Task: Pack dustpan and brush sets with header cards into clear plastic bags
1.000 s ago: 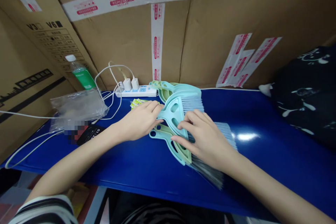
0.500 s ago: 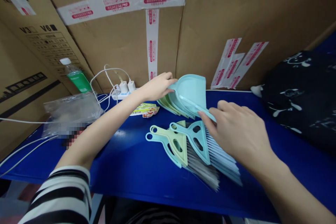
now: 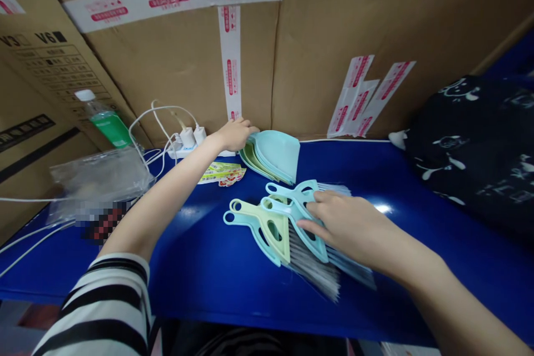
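At the back of the blue table, my left hand (image 3: 236, 134) is closed around the handle end of the top light-blue dustpan (image 3: 278, 147). Beneath that one lie more dustpans, with pale green edges (image 3: 255, 162) showing. My right hand (image 3: 346, 222) has its fingers closed on the head of a light-blue hand brush (image 3: 298, 193), palm down. Under its thumb is another light-blue brush (image 3: 311, 236). Partly overlapped by these, a pale green brush (image 3: 267, 219) and a further blue brush (image 3: 254, 227) point their ringed handles left. The right fingertips' exact contact is partly hidden.
Cardboard boxes (image 3: 167, 61) wall off the back and left. A power strip (image 3: 183, 150) with white cables, a green-labelled bottle (image 3: 110, 125), a plastic bag (image 3: 100, 175) and colourful packets (image 3: 223, 172) sit left. A black patterned cloth bag (image 3: 471, 144) is at right.
The dustpan in my left hand has come down onto the stack at the back. My right hand moved down and left, and another light-blue brush now lies among the brushes.
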`<state>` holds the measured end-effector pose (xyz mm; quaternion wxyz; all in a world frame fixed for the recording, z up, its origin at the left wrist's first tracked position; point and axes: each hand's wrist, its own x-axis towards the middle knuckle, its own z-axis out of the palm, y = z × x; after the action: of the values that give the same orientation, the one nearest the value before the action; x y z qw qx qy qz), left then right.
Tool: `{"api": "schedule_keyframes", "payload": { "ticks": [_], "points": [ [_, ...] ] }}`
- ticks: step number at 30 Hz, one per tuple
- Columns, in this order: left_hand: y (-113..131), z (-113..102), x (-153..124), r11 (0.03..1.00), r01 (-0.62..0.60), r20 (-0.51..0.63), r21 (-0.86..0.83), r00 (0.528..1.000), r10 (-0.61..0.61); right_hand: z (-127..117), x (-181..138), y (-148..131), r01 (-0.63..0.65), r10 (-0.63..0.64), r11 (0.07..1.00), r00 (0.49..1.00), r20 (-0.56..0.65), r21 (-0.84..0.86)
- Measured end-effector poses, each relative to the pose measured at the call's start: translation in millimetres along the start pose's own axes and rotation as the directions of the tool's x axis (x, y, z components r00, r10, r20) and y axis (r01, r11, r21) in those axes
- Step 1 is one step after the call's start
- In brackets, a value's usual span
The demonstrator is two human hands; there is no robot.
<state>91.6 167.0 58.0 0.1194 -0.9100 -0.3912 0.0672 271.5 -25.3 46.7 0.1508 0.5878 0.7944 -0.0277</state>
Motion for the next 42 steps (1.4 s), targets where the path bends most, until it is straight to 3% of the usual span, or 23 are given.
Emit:
{"api": "schedule_keyframes", "payload": {
  "ticks": [4, 8, 13, 21, 27, 31, 34, 37, 42],
  "points": [
    [2.4, -0.2, -4.1, 1.0, 0.025, 0.003, 0.003, 1.0, -0.025, 3.9, -0.6, -0.1, -0.018, 0.011, 0.998, 0.993, -0.122, -0.052],
    [7.6, 0.5, -6.4, 1.0, 0.021, -0.009, -0.001, 1.0, -0.021, 7.1, -1.4, -1.7, 0.114, -0.129, 0.991, 0.959, -0.25, -0.075],
    [9.2, 2.1, -7.2, 1.0, 0.01, -0.023, -0.009, 1.0, -0.01, 11.4, -1.5, -1.1, 0.244, -0.226, 0.969, 0.938, -0.263, 0.038],
    [9.6, 6.6, -14.2, 1.0, -0.005, -0.094, -0.011, 0.996, 0.004, 17.5, 0.2, -1.7, 0.329, -0.283, 0.936, 0.913, -0.296, 0.121],
    [30.0, 7.3, -62.9, 0.998, -0.057, -0.216, -0.041, 0.975, 0.047, 18.1, 2.7, -8.3, 0.249, -0.213, 0.964, 0.933, -0.291, 0.093],
    [44.7, 12.9, -110.7, 0.962, -0.105, -0.154, -0.254, 0.986, 0.067, 21.2, 4.0, -8.8, 0.245, -0.217, 0.968, 0.926, -0.31, 0.053],
    [50.4, 24.4, -140.1, 0.857, -0.146, -0.042, -0.494, 0.989, 0.145, 24.6, 4.5, -9.0, 0.265, -0.246, 0.964, 0.902, -0.354, 0.006],
    [54.0, 38.6, -154.7, 0.782, -0.113, 0.01, -0.613, 0.989, 0.151, 27.0, 4.2, -9.3, 0.282, -0.271, 0.959, 0.887, -0.374, -0.025],
    [65.3, 50.8, -154.9, 0.778, -0.123, -0.042, -0.616, 0.991, 0.123, 32.4, -4.3, -10.9, 0.3, -0.283, 0.954, 0.873, -0.398, -0.018]
  ]
}}
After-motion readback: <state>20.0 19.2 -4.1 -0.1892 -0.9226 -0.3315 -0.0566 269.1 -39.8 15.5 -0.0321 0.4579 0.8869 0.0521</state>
